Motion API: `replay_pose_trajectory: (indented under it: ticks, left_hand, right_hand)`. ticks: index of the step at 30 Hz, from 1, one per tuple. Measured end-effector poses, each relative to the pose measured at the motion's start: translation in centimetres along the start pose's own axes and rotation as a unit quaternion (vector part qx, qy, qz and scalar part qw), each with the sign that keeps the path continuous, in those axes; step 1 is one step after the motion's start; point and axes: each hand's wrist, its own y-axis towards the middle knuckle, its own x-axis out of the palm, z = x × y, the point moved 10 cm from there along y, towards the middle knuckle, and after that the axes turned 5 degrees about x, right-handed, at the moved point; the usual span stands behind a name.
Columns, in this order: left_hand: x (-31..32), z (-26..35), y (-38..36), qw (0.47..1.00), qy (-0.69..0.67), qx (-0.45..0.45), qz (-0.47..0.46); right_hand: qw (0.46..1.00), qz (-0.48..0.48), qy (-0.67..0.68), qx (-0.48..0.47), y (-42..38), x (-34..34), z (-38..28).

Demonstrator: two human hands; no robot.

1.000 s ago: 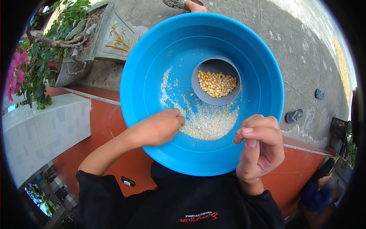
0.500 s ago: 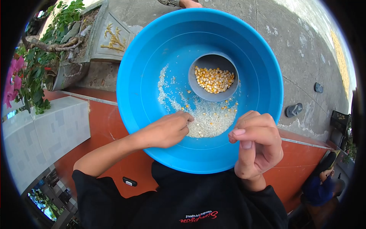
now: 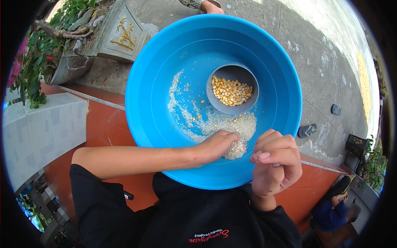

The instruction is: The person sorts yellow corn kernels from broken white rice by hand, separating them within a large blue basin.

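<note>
A wide blue basin [image 3: 149, 82] rested on the person's lap, tipped slightly toward the camera. The left hand [image 3: 217, 144] lay inside it, fingers curled down into a heap of pale broken grain [image 3: 231, 128] that spread across the basin floor; the grip was bunched over the grain, though whether it actually pinched any could not be told, since the fingertips were buried in the heap. A thin trail of the same pale bits ran up the basin's left slope, with a few yellow kernels scattered in it. Beyond the heap, near the basin's middle, stood a small grey bowl [image 3: 219, 76] holding yellow corn kernels [image 3: 231, 91].

The right hand [image 3: 275, 163] hovered just outside the basin's near right rim, raised, its fingers folded loosely inward with the thumb against them; the grip looked clenched, possibly on something tiny, but nothing showed between the fingers.

The person wore a black shirt [image 3: 194, 219] with red lettering. Red tile floor [image 3: 103, 124] lay under the basin, concrete pavement [image 3: 326, 62] beyond. A stone planter [image 3: 120, 35] with a gold motif stood at upper left, and a dark sandal [image 3: 307, 130] lay on the pavement to the right.
</note>
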Motion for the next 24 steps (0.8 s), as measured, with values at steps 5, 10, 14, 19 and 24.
replay_pose_trajectory:
  ticks: [5, 10, 14, 19, 24]
  left_hand:
    - [1.1, -0.6, -2.7, 0.98, -0.183, -0.043, -0.071]
    - [0.6, -0.7, -5.0, 0.962, -0.245, -0.011, -0.118]
    - [-0.4, 1.8, -7.1, 0.927, -0.372, 0.029, -0.026]
    - [-1.8, 3.0, -8.8, 0.892, -0.428, 0.144, -0.028]
    - [-3.1, 4.1, -10.7, 0.839, -0.469, 0.274, 0.024]
  right_hand:
    - [1.0, -0.007, -0.013, 0.026, 0.3, 0.0, 0.6]
    - [0.995, -0.051, -0.067, 0.058, 0.8, 1.1, 0.8]
    - [0.98, -0.108, -0.13, 0.105, 1.3, 3.4, 1.3]
    - [0.946, -0.205, -0.245, 0.063, 0.6, 6.0, 1.7]
    - [0.905, -0.324, -0.274, 0.042, -1.2, 8.9, 2.9]
